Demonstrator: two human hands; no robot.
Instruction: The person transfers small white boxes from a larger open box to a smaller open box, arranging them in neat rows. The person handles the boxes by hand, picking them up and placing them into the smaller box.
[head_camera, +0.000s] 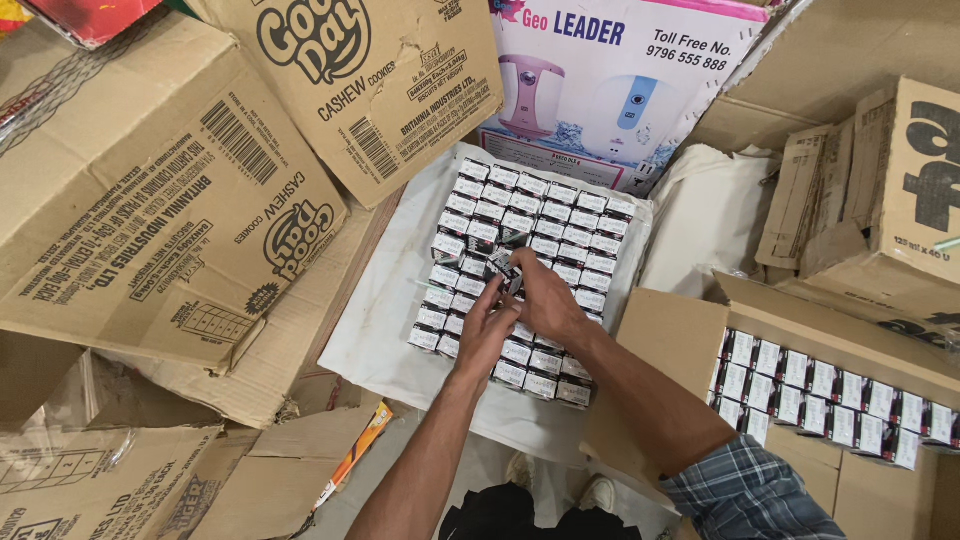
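Several rows of small black-and-white boxes (545, 215) stand packed together on a white sheet (375, 330). My left hand (487, 328) and my right hand (545, 300) meet over the middle of the block. Together they hold one small box (503, 268), lifted and tilted above its neighbours. A gap shows in the rows just beside it. My right arm wears a rolled plaid sleeve (745, 495).
Large brown cartons (150, 190) lean at the left and top. A white and pink appliance box (610, 80) stands behind the block. An open carton (670, 340) at the right holds more small boxes (830, 400). My feet (520, 470) show below.
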